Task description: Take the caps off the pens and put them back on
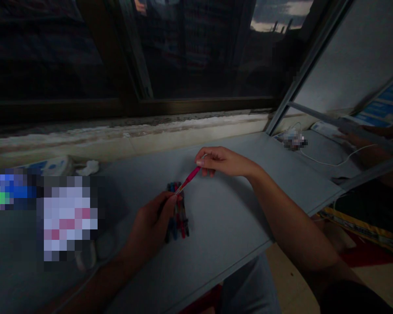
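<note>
Dark sleeve fabric lies nearest, well right of the pen row. Beyond that row, the right hand pinches one end of a pink pen; the left hand, just left of the row, grips its clear end, holding it slanted above the row's far end. A weak pinch on so slim a barrel could drop it onto the row; a dipping left wrist could set those pens rolling towards the desk's front edge, nearer than the row. Right of the row, desktop stretches wide; left, a pixel-blurred object narrows the room.
</note>
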